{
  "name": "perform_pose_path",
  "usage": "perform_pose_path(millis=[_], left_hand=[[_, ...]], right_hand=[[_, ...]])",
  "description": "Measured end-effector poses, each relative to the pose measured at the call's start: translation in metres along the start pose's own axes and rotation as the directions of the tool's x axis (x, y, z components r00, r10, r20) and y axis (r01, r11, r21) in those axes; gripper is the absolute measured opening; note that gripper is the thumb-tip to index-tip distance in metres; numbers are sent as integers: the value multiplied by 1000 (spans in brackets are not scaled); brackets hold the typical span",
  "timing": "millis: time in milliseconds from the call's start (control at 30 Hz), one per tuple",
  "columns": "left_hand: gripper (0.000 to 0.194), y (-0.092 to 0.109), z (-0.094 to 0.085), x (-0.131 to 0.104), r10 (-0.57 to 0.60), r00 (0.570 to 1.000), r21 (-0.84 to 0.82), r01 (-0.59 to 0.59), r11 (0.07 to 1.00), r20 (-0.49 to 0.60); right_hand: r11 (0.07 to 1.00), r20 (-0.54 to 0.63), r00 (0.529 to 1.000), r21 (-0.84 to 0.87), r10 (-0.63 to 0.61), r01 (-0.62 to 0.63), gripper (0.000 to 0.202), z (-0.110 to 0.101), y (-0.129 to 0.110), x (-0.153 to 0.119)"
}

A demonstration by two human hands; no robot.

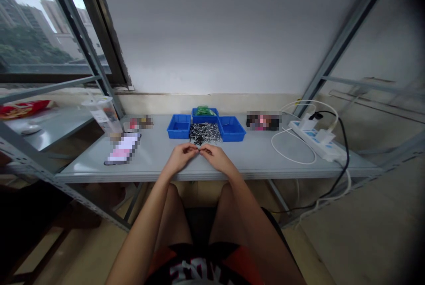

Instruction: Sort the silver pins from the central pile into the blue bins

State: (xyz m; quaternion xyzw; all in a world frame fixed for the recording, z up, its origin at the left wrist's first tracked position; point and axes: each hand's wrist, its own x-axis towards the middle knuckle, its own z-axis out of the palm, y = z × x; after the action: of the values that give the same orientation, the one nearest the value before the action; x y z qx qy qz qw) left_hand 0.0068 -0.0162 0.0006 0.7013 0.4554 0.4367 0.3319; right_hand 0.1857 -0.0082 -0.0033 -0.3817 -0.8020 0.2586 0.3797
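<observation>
My left hand point(182, 155) and my right hand point(213, 155) meet over the front of the grey table, fingertips pinched together. Whatever sits between them is too small to name; a hint of green shows there. Just beyond the fingers lies a pile of small shiny metal pieces point(206, 132), screw-like in shape, with a few dark ones at its near edge. Three blue trays surround the pile: a left tray point(179, 133), a right tray point(233, 135) and a back tray point(195, 111) that has green plastic packaging point(205, 111) in it.
A phone point(123, 148) and a lidded plastic cup point(104, 114) stand on the left of the table point(156, 165). At the right lie a white power strip point(315, 141) with plugs and a looped white cable point(282, 154). Metal shelf posts rise at both sides.
</observation>
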Motion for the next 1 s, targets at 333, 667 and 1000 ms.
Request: perform_pose_path(millis=[333, 667, 1000], left_hand=[[22, 2, 0, -1, 70, 998, -70, -69, 995, 10], [24, 4, 2, -3, 52, 997, 10, -52, 999, 61], [23, -3, 3, -1, 64, 995, 56, -68, 996, 75]], right_hand=[[1000, 61, 998, -14, 4, -3, 18, -1, -3, 1], [994, -5, 999, 97, 42, -41, 19, 0, -1, 1], [988, 7, 999, 149, 36, -37, 13, -1, 0, 1]])
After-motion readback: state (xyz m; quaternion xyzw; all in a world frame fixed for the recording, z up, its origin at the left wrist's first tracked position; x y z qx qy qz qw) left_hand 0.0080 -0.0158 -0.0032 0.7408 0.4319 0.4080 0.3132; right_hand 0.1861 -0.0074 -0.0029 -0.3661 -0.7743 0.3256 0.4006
